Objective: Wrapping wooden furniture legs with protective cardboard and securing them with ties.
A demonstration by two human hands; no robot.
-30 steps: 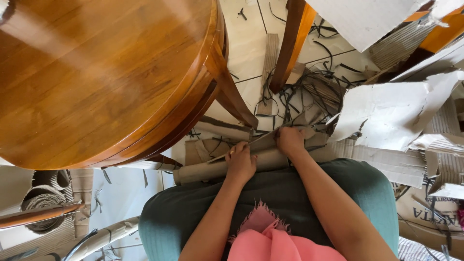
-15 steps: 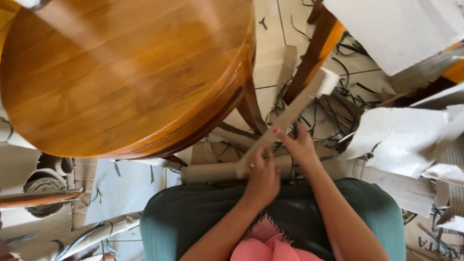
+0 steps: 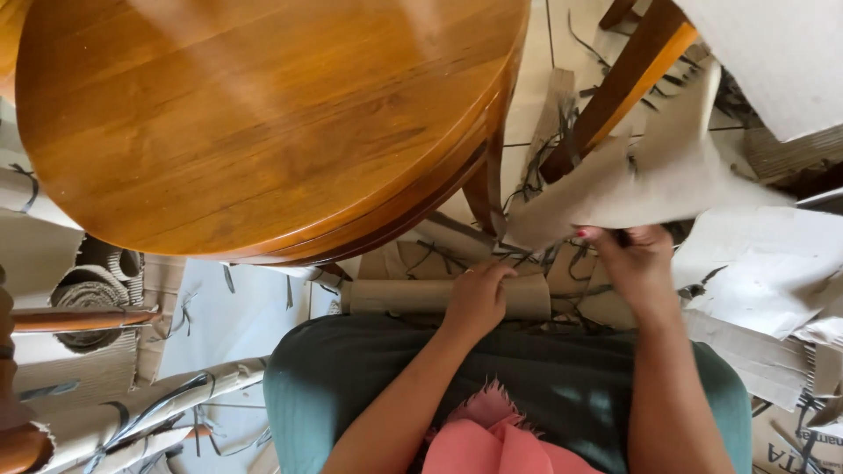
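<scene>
Head view, right hand (image 3: 634, 263) grips grey cardboard sheet (image 3: 632, 189), left hand (image 3: 477, 298) on brown cardboard roll (image 3: 395, 297)

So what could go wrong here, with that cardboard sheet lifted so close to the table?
The cardboard sheet in the right hand is raised beside the round wooden table; it might catch the table's edge or the leg and tear. The cardboard roll under the left hand lies at the lap's edge and could roll off.

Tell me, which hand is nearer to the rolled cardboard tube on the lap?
Left. The left hand rests on the cardboard tube; the right hand is above it to the right, gripping a cardboard sheet.
</scene>
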